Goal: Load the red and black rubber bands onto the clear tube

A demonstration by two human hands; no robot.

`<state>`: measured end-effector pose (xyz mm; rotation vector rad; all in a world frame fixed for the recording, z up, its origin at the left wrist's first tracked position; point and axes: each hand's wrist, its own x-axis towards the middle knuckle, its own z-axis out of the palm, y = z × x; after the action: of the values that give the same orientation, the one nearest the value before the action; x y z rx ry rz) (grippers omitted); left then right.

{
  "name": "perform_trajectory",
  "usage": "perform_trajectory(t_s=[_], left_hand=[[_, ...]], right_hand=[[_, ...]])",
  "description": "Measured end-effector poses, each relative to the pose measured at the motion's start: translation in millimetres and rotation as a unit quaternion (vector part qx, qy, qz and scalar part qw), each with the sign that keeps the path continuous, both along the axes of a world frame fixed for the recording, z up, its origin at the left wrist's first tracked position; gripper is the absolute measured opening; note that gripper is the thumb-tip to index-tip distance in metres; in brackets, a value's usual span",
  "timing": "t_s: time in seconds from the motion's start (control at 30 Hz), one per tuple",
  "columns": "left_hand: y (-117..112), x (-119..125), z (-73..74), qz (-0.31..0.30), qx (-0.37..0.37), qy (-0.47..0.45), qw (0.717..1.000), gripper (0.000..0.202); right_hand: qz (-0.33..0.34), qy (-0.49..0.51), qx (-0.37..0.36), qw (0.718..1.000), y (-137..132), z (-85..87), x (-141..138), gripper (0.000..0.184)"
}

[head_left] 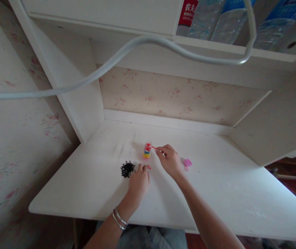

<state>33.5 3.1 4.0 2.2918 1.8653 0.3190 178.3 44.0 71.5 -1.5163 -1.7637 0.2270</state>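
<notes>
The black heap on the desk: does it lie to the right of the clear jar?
No, the black heap lies to the left of the clear jar, close beside the left hand.

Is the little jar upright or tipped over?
Upright: the jar stands on the table, with yellow contents low and red contents above.

1 head-worn view, above desk (228, 183), facing forward-down

Jar (147, 151) on desk (236, 193), ahead of left hand (139, 178), left of right hand (171, 160); pile of bands (127, 169) just left of left hand; small item (187, 162) right of right hand; bottles (228, 27) on shelf (215, 45) above, toward right
</notes>
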Motion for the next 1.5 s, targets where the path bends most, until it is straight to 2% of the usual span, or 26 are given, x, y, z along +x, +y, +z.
perform_trajectory(t_s=[0.13, 0.27, 0.5, 0.77, 0.9, 1.07, 1.17, 1.23, 1.37, 1.5], left_hand=[[1.1, 0.1, -1.3, 0.007, 0.014, -0.008, 1.0, 0.028], [4.6, 0.5, -2.9, 0.008, 0.024, -0.009, 1.0, 0.026], [10.8, 1.2, -6.5, 0.016, 0.013, -0.002, 1.0, 0.025], [11.6, -4.3, -6.0, 0.009, 0.007, -0.02, 1.0, 0.027], [11.6, -6.7, -4.5, 0.003, 0.005, -0.031, 0.999, 0.027], [9.4, -11.0, -0.8, -0.013, 0.023, -0.094, 0.995, 0.028], [8.8, -15.0, 7.1, -0.018, 0.048, -0.18, 0.982, 0.026], [10.6, -17.6, 17.8, -0.024, 0.072, -0.214, 0.974, 0.025], [23.6, -18.8, 49.9, -0.041, 0.129, -0.249, 0.959, 0.024], [45.1, -12.5, 78.1, -0.06, 0.174, -0.247, 0.951, 0.024]], right_hand=[[-0.009, -0.057, -0.003, 0.998, 22.9, 15.7, -9.3, 0.027], [-0.014, -0.095, 0.002, 0.995, 35.0, 14.0, -17.5, 0.024], [-0.021, -0.091, -0.004, 0.996, 33.0, 10.8, -21.1, 0.025], [0.006, -0.027, 0.026, 0.999, 26.8, 10.3, -11.0, 0.028], [0.006, 0.031, 0.032, 0.999, 11.5, -7.2, -2.7, 0.028], [0.012, 0.02, -0.068, 0.997, -18.3, -54.4, 2.8, 0.024], [0.009, -0.024, -0.12, 0.992, -33.5, -78.1, 0.6, 0.025], [0.006, -0.062, -0.121, 0.991, -39.5, -84.9, -1.8, 0.024], [0.017, -0.106, -0.113, 0.988, -42.5, -83.0, -4.3, 0.025], [0.021, -0.105, -0.114, 0.988, -40.2, -82.5, -2.3, 0.026]])
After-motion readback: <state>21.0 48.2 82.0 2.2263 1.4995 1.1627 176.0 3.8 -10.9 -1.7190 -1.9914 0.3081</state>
